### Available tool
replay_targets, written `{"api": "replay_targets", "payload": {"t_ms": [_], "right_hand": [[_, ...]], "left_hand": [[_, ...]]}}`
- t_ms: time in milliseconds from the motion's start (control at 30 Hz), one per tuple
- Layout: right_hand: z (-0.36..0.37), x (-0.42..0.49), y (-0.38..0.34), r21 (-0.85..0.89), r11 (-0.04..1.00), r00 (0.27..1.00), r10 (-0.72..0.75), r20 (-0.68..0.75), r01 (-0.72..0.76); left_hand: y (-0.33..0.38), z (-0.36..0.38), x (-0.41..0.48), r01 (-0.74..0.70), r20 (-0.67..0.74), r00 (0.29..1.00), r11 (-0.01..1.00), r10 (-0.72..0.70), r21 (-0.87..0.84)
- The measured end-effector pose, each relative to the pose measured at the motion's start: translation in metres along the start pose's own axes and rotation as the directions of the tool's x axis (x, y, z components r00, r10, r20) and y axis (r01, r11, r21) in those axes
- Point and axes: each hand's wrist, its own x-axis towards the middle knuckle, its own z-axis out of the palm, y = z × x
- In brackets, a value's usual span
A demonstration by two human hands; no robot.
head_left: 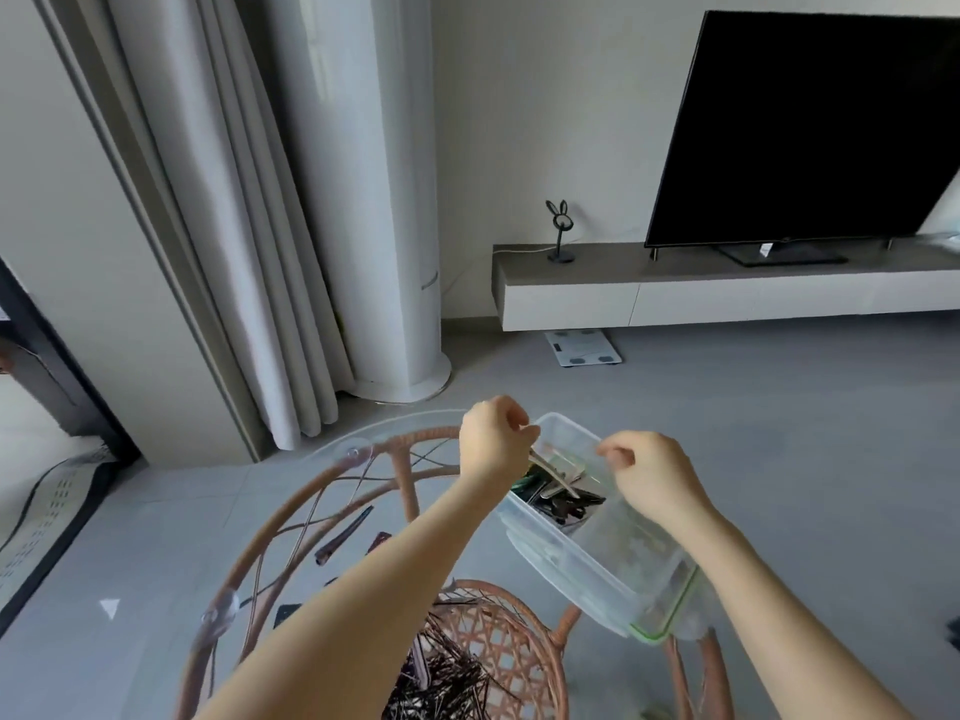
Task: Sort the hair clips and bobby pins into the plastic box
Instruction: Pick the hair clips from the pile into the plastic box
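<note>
A clear plastic box sits tilted at the right edge of the glass table, with several dark and pale hair clips in its far end. My left hand hovers over the box's far left corner, pinching a long pale hair clip that slants down into the box. My right hand is on the box's right side, its fingertips pinched at the rim. A heap of dark bobby pins lies near me on the table. A long dark clip lies to the left.
The round glass table has a rattan frame under it. A green-sealed lid lies under the box. Small dark clips lie by my left forearm. Beyond are grey floor, a curtain, a white tower unit and a TV.
</note>
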Motion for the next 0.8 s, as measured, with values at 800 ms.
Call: {"api": "replay_targets", "payload": {"t_ms": [800], "right_hand": [[0.15, -0.023, -0.102, -0.316, 0.772, 0.825, -0.449, 0.344, 0.552]], "left_hand": [[-0.164, -0.11, -0.034, 0.044, 0.193, 0.963, 0.817, -0.187, 0.575]]}}
